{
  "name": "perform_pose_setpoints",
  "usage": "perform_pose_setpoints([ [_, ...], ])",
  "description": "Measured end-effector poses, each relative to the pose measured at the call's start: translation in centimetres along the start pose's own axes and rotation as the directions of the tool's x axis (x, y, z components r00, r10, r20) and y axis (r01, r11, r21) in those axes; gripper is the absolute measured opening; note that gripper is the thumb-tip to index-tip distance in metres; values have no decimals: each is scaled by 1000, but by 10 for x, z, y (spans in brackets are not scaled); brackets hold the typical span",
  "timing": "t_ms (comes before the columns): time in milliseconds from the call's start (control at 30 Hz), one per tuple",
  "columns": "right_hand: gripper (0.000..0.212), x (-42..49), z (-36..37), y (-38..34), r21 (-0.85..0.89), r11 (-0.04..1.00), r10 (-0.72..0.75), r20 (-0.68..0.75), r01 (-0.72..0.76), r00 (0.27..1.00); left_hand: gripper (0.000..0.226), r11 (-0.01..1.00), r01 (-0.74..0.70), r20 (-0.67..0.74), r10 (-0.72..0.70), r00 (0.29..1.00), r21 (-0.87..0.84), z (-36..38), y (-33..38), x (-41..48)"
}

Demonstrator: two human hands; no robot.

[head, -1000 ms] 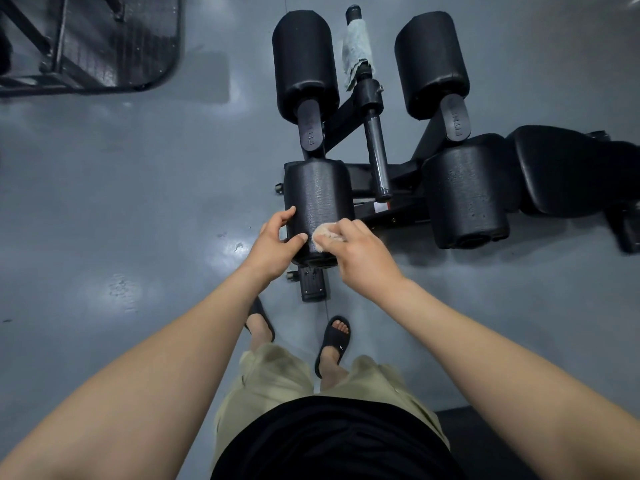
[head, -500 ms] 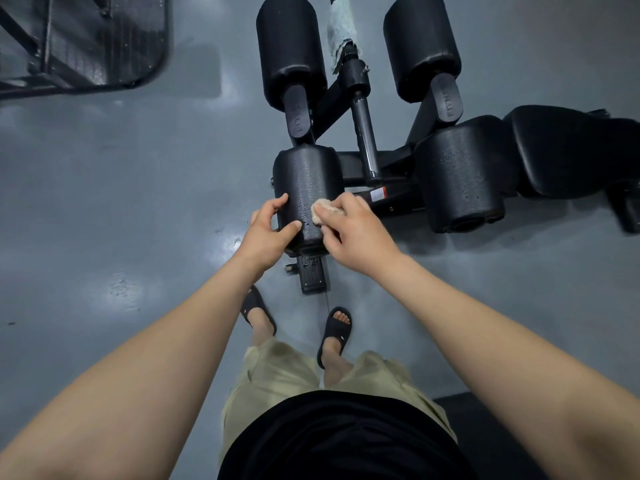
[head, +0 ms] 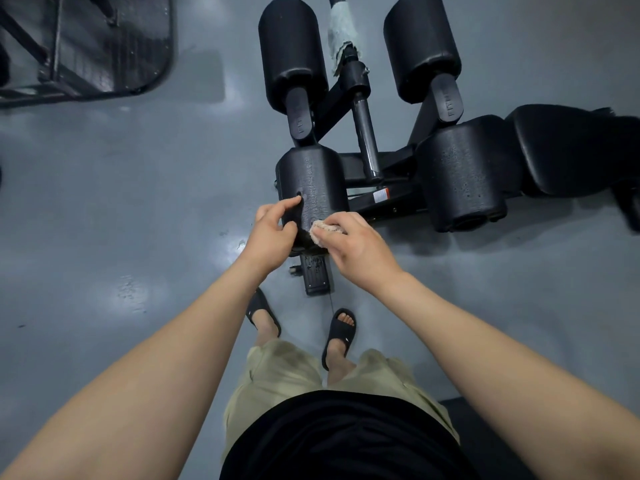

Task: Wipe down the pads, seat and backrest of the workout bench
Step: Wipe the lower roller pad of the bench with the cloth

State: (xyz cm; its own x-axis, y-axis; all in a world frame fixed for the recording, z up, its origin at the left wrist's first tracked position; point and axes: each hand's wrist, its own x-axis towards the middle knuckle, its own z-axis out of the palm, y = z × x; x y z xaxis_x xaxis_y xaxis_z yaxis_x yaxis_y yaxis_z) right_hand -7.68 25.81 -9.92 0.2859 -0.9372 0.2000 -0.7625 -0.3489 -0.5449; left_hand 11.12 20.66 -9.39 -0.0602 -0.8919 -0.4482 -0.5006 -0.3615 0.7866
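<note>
Down low, bracing the near foam roller pad [head: 311, 181] with left hand [head: 273, 233], fingers spread on its side to stop any turning. Rubbing its front end with right hand [head: 353, 247], fingers pinched on a small wadded cloth [head: 320, 231] for pressure.

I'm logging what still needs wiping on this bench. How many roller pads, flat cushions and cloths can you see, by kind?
Roller pads: 4 (near-left, near-right, far-left, far-right)
Flat cushions: 1 (seat pad)
Cloths: 2 (wad under the right hand, rag on the post)
Total: 7
</note>
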Motion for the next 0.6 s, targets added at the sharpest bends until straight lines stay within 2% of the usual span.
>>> perform_pose_setpoints([
  [67,30,3,2,1,-3,1000,7,-3,-7,1000,57,1000,-14,25,14,1000,0,-3,-4,0],
  [233,28,12,0,1,-77,997,0,-29,-3,1000,56,1000,-23,64,23,998,0,-4,-7,3],
  [367,16,36,-3,-1,-184,977,93,-75,-106,993,55,1000,-21,75,20,997,15,-6,-6,1],
  [500,12,54,4,-6,-145,966,207,-69,-215,976,55,1000,-7,88,5,996,17,-6,-3,1],
  [600,17,40,4,-12,-118,975,182,-52,-187,982,58,1000,5,95,-7,995,19,-7,-3,1],
])
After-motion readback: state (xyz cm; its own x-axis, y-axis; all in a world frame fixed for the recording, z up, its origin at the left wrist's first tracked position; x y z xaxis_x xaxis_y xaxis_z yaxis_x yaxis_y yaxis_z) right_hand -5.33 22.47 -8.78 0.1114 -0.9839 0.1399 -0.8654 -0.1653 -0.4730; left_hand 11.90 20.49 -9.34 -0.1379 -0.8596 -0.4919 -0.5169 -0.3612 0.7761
